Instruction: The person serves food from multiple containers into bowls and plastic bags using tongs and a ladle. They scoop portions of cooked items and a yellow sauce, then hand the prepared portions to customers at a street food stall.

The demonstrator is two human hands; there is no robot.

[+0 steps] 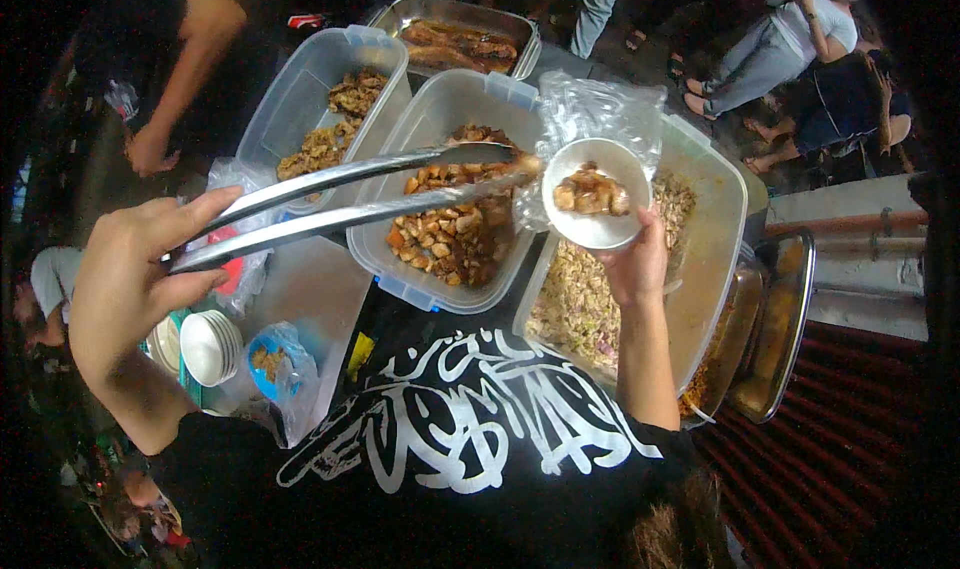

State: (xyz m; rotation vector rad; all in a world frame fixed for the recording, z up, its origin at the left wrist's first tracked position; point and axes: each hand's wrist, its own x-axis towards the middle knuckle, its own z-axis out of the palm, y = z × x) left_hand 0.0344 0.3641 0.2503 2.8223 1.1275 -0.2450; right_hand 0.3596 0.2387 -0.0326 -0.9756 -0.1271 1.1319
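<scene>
My left hand (142,269) grips the handle end of long metal tongs (345,228). Their arms reach right, above a clear plastic tub (367,258) of brown chopped food, and the blurred tips stop just left of a white bowl (559,228). My right hand (637,265) holds that bowl from below, thumb against its rim. Glazed brown food pieces (591,190) lie inside it. Clear plastic bags (596,100) show behind the bowl. Whether the tongs hold anything is unclear. Under my right forearm stands a larger tub (709,164) of pale shredded food.
Another tub (274,111) with brown food and a metal tray (534,40) of large brown pieces stand farther off. Stacked white bowls (214,348) and a bagged blue bowl (262,378) are at lower left. At right is a metal tray (799,321); other people stand around.
</scene>
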